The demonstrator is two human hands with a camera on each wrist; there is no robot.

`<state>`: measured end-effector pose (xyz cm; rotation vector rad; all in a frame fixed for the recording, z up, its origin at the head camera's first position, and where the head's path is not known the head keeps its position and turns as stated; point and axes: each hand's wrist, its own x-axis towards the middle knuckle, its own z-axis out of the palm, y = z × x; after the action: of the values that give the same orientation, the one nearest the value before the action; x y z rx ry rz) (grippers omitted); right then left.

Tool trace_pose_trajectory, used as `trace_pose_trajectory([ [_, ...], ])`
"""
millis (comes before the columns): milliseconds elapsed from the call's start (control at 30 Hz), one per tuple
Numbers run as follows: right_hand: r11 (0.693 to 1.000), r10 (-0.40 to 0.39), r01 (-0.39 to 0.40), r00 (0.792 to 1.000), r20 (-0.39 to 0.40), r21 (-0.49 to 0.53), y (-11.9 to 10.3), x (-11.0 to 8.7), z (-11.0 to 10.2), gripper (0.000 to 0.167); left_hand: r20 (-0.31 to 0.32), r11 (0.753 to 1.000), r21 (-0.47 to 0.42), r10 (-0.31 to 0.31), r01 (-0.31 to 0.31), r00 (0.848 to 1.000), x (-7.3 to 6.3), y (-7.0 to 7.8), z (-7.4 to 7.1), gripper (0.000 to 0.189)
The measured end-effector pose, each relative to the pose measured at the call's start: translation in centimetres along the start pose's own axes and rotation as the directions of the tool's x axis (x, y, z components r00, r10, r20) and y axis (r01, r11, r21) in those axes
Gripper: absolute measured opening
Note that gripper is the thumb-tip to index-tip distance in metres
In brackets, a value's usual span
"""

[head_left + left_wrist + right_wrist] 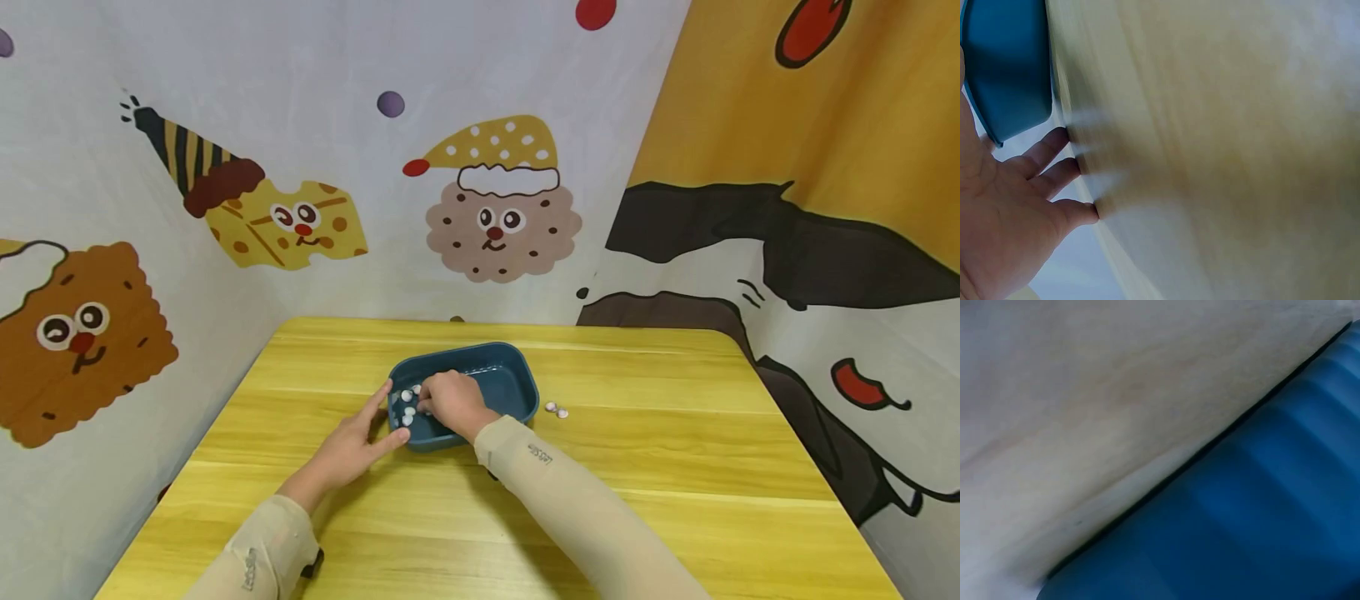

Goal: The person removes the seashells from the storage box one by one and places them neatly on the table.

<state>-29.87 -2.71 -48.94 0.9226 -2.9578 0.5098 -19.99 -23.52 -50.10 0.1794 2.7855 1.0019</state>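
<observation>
A dark teal rectangular tray (502, 385) stands on the table in the head view. Several small, round white pieces (407, 419) lie at its left end. My left hand (347, 450) is spread around that end, thumb and forefinger at the rim. In the left wrist view the left hand's (1016, 212) other fingers reach down to the tabletop beside the tray's wall (1013, 69). My right hand (453, 403) reaches into the tray, fingers bent down beside the white pieces. Its fingertips are mostly hidden. Only the tray's outer wall (1229, 525) and tabletop show in the right wrist view.
Two small whitish pieces (557, 409) lie on the wood-grain table (675, 467) just right of the tray. Behind the table hangs a cloth (337, 100) printed with cartoon biscuits and cheese. Both forearms come in from the near edge.
</observation>
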Motion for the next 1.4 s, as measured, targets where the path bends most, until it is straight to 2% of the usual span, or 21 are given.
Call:
trace_pose_trajectory([
  [300, 0.998, 0.045, -0.048, 0.997, 0.058, 0.043, 0.3, -0.7, 0.5, 0.02, 0.007, 1.0, 0.004, -0.008, 0.008, 1.0, -0.3, 0.2, 0.5, 0.093],
  [433, 0.995, 0.064, -0.066, 0.997, 0.036, 0.071, 0.5, -1.0, 0.2, 0.017, 0.016, 1.0, 0.004, -0.01, 0.01, 1.0, -0.2, 0.2, 0.7, 0.093],
  [633, 0.981, 0.108, -0.11, 0.994, 0.021, 0.162, 1.0, -1.4, -0.3, 0.015, 0.026, 1.0, 0.003, -0.019, 0.019, 0.999, -0.3, 0.2, 0.8, 0.094],
  [800, 0.955, 0.135, -0.14, 0.99, 0.034, 0.264, 1.6, -2.1, -1.1, 0.015, 0.029, 1.0, 0.007, -0.022, 0.022, 0.999, -0.5, 0.0, 0.9, 0.094],
  [967, 0.922, 0.113, -0.093, 0.993, -0.032, 0.375, 2.0, -3.1, -2.9, 0.013, 0.024, 1.0, 0.014, -0.018, 0.018, 1.0, -0.5, -0.1, 0.8, 0.093],
  [1067, 0.903, 0.101, -0.054, 0.991, -0.089, 0.426, 2.4, -4.4, -4.8, 0.011, 0.024, 1.0, 0.013, -0.016, 0.016, 1.0, -0.4, -0.1, 0.7, 0.094],
  [1167, 0.888, 0.13, -0.056, 0.982, -0.134, 0.456, 3.5, -6.1, -7.0, 0.01, 0.023, 1.0, 0.012, -0.005, 0.004, 1.0, -0.1, -0.1, 0.6, 0.095],
  [1233, 0.87, 0.185, -0.096, 0.973, -0.141, 0.484, 4.9, -7.4, -8.4, 0.009, 0.012, 1.0, 0.012, 0.003, -0.003, 1.0, 0.1, 0.0, 0.5, 0.096],
  [1333, 0.795, 0.321, -0.219, 0.943, -0.087, 0.566, 7.7, -9.5, -10.1, 0.014, -0.001, 1.0, 0.018, 0.012, -0.012, 1.0, 0.2, 0.0, 0.1, 0.096],
  [1400, 0.743, 0.412, -0.311, 0.91, -0.04, 0.593, 10.0, -10.9, -10.8, 0.019, -0.001, 1.0, 0.024, 0.008, -0.008, 1.0, 0.1, 0.0, 0.0, 0.096],
])
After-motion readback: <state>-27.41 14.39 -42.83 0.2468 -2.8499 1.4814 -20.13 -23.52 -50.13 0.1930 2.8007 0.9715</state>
